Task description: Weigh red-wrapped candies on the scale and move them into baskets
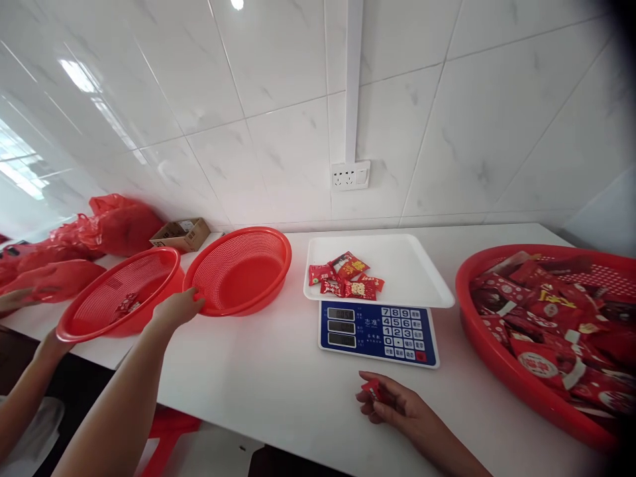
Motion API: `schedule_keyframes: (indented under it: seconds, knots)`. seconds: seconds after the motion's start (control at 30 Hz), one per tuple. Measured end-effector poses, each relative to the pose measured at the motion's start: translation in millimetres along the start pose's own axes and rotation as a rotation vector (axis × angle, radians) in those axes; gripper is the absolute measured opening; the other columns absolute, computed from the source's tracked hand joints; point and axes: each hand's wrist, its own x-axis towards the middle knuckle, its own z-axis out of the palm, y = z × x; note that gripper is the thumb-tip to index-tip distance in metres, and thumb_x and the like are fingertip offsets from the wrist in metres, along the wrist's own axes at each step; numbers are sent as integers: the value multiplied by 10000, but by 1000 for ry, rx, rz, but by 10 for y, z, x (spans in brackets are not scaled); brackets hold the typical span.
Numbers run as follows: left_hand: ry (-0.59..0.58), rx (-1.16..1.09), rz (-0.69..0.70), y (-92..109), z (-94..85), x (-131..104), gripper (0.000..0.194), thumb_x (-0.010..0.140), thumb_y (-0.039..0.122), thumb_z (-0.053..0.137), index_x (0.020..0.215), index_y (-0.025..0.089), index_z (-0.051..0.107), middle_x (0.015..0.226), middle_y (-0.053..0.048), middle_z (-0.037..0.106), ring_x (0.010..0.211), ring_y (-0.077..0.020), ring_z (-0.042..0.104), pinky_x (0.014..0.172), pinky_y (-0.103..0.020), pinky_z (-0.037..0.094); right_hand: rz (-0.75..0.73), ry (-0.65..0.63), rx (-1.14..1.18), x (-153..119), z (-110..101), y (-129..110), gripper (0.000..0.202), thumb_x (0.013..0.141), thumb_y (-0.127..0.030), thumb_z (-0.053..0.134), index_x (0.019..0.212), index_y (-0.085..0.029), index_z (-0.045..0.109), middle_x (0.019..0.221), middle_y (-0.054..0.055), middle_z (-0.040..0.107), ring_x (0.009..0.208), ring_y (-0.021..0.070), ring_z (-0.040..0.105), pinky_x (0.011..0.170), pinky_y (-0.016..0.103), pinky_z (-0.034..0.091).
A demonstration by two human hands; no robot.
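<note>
My left hand [179, 307] is closed on the near-left rim of a round red plastic basket [248, 281], whose inside shows nothing in it. In my right hand [400, 409], just in front of the scale, is a small red candy packet [373, 389] pinched between the fingers. Several red wrapped packets [350, 275] lie in a heap on the left half of the scale's white tray [412, 268]. Below the tray sits the blue keypad panel [370, 334] of the digital scale.
A large red basket [464, 318] full of red packets stands at the right. To the left a co-worker's hand [54, 344] is at another red basket [163, 265] with a few packets inside. Red bags [124, 225] and a cardboard box [193, 235] stand by the wall.
</note>
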Motion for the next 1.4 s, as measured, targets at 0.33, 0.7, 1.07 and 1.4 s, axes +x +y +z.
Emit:
schedule_keyframes:
  seconds: [0.33,0.7,1.07,1.4]
  knots:
    - [-106,2,256,852,-182,-627,442,821,577,366,906,241,641,814,-52,685,744,-251,632,622,-328,440,0,12,-31,-27,29,-51,581,730,-529,662,1217,-224,575,1027,101,671,909,239,638,855,456,473]
    - [-103,-279,1009,2415,285,-592,802,813,598,474,1455,234,161,1507,-117,227,1385,-288,196,1081,-424,277,-30,42,-42,-35,22,-18,608,718,-549,663,1224,-222,580,1026,106,679,904,240,645,841,438,490]
    - [-66,-204,952,2357,404,-365,843,752,652,507,1434,258,206,1395,-109,411,1275,-308,364,1051,-446,267,-20,14,-63,-27,79,-61,645,689,-584,671,1205,-206,588,1017,108,672,900,243,639,855,453,480]
    - [-45,-250,959,2571,388,-429,401,796,428,535,1174,295,542,1089,-60,559,941,-221,587,745,-296,478,-36,41,-53,-55,59,-73,633,703,-571,666,1211,-201,587,1009,110,671,891,238,638,839,439,485]
